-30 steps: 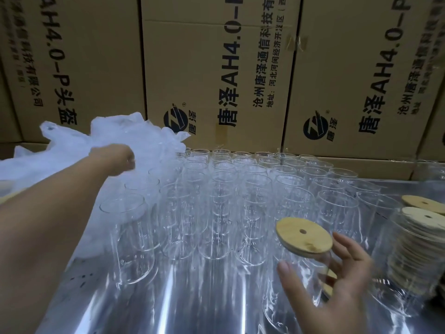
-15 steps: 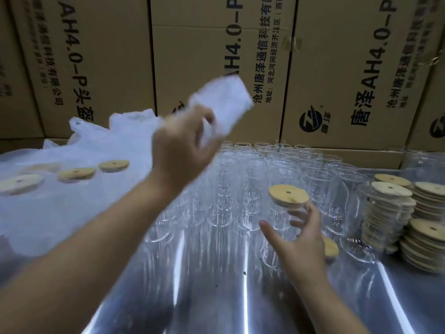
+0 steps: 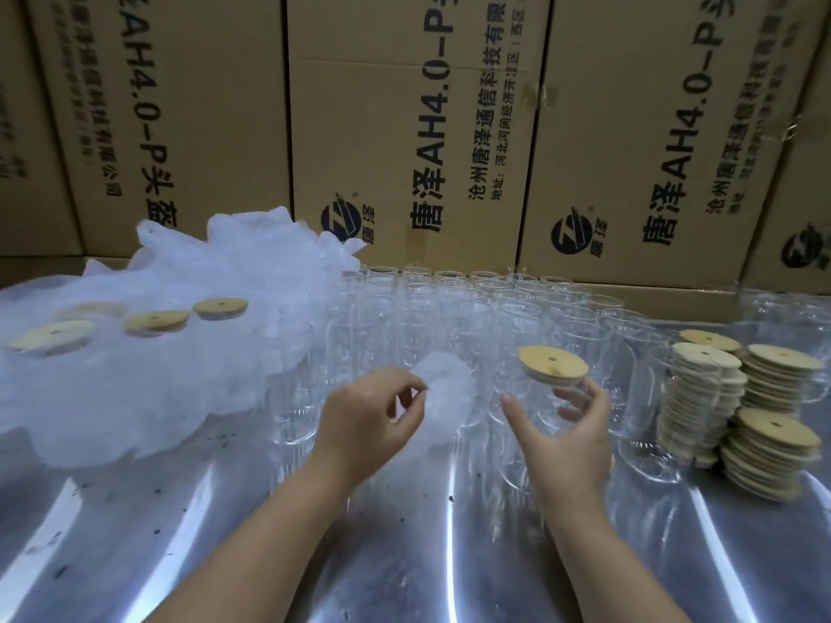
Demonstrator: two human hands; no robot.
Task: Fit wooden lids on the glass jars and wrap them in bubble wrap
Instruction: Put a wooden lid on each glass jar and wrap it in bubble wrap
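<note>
My right hand (image 3: 564,431) grips a clear glass jar (image 3: 535,411) that carries a round wooden lid (image 3: 552,362) with a small hole. My left hand (image 3: 368,420) pinches a white piece of bubble wrap (image 3: 443,397) just left of that jar. Behind both hands stand several rows of open glass jars (image 3: 454,308) without lids. The jar's lower part is partly hidden by my right palm.
A heap of bubble wrap (image 3: 135,375) covers the left of the shiny metal table (image 3: 225,532), with three lidded wrapped jars (image 3: 155,320) in it. Stacks of wooden lids (image 3: 773,447) stand at the right. Cardboard boxes (image 3: 404,128) wall the back.
My left hand has come down from high over the jars with the bubble wrap piece to table height beside the lidded jar. My right hand keeps its hold on the jar.
</note>
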